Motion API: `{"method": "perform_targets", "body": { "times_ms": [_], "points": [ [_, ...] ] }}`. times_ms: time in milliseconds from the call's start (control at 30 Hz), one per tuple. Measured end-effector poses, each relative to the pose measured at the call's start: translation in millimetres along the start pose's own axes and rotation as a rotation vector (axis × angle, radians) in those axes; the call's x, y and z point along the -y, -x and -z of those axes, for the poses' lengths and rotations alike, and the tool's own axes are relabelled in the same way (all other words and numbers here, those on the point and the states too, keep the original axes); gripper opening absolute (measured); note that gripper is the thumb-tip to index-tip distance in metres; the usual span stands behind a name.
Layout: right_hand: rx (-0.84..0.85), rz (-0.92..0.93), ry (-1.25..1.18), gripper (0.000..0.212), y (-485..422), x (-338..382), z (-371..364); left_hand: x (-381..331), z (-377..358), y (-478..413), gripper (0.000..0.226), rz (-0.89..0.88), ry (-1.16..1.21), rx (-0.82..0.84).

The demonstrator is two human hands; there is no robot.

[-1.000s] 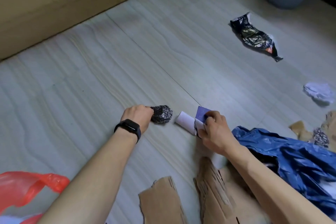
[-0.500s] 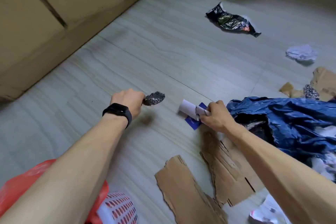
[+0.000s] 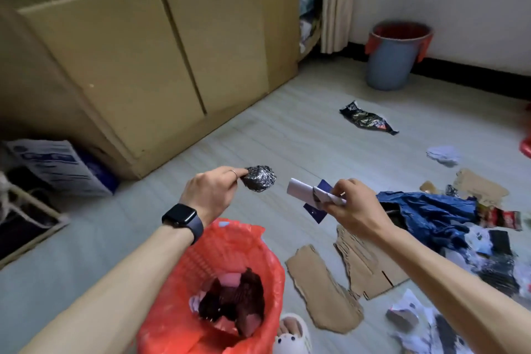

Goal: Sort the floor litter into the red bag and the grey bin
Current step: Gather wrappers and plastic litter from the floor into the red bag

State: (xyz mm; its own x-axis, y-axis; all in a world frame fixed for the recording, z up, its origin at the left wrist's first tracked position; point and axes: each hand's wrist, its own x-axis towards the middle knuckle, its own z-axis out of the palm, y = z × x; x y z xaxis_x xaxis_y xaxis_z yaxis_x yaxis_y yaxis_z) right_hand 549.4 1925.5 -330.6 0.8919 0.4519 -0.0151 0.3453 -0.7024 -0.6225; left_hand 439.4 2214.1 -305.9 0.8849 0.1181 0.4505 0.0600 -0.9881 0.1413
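Note:
My left hand (image 3: 211, 194) pinches a crumpled foil ball (image 3: 259, 178), held in the air just beyond the red bag (image 3: 230, 241). That bag lines a basket right below my arms and holds dark and pink scraps. My right hand (image 3: 349, 208) grips a white paper roll (image 3: 300, 189) together with a dark blue card (image 3: 317, 211), raised to the right of the foil ball. The grey bin (image 3: 392, 62), with a red liner over its rim, stands far off by the wall.
Torn cardboard pieces (image 3: 323, 290) lie on the floor near my right arm, beside a blue plastic bag (image 3: 431, 210) and mixed wrappers. A black foil wrapper (image 3: 366, 118) and white tissue (image 3: 444, 154) lie farther out. Tan cabinets (image 3: 143, 66) run along the left. My slippered foot (image 3: 291, 333) is beside the bag.
Both hands have lifted their litter off the floor and drawn it back toward me. My view has tilted up, bringing the red bag, the cabinets and the grey bin into sight.

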Motion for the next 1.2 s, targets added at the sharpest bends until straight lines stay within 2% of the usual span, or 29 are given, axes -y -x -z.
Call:
{"method": "perform_targets", "body": {
  "times_ms": [133,233,333,400,467,567,633,667,733,767,833,1000,1133,1200],
  "points": [
    [-0.021,-0.009,-0.187,0.019,55.3,71.6,-21.0,12.6,43.3,79.9,0.035,0.042,-0.036,-0.004],
    [0.025,-0.039,-0.27,0.023,87.4,105.4,-50.4,17.0,41.7,129.8,0.034,0.161,-0.067,0.164],
    [0.071,-0.039,-0.186,0.025,101.1,120.7,-81.1,13.1,38.4,154.5,0.034,0.334,-0.041,0.401],
    [0.164,-0.023,-0.155,0.026,102.8,121.4,-93.9,7.7,36.1,160.3,0.037,0.388,-0.074,0.484],
    [0.289,0.021,-0.122,0.042,104.7,117.9,-103.9,5.2,32.7,168.8,0.04,0.425,-0.06,0.527],
    [0.189,0.116,0.028,0.063,115.8,99.7,-115.4,9.6,22.8,190.3,0.05,0.427,-0.071,0.529],
    [0.16,0.029,0.128,0.071,125.3,84.3,-122.3,17.1,18.2,203.9,0.056,0.484,-0.112,0.498],
    [0.176,-0.036,0.134,0.071,130.7,78.4,-125.2,19.3,16.7,209.5,0.062,0.514,-0.124,0.485],
    [0.206,-0.11,0.087,0.053,136.9,66.5,-131.9,22.5,9.9,220.4,0.073,0.577,-0.102,0.529],
    [0.206,-0.094,0.077,0.042,137.0,62.7,-134.3,23.6,7.1,223.4,0.075,0.613,-0.07,0.568],
    [0.191,-0.064,0.06,0.03,130.7,58.6,-136.9,26.2,3.3,223.5,0.076,0.644,-0.017,0.544],
    [0.196,-0.092,0.049,0.034,93.2,56.0,-135.6,32.1,-1.9,203.4,0.074,0.661,0.034,0.568],
    [0.326,-0.139,0.006,0.041,69.0,51.6,-108.3,28.6,-5.8,167.3,0.068,0.616,-0.038,0.619],
    [0.386,-0.121,0.087,0.04,64.7,44.9,-74.8,12.9,-3.4,143.4,0.061,0.571,-0.007,0.6]
  ]
}}
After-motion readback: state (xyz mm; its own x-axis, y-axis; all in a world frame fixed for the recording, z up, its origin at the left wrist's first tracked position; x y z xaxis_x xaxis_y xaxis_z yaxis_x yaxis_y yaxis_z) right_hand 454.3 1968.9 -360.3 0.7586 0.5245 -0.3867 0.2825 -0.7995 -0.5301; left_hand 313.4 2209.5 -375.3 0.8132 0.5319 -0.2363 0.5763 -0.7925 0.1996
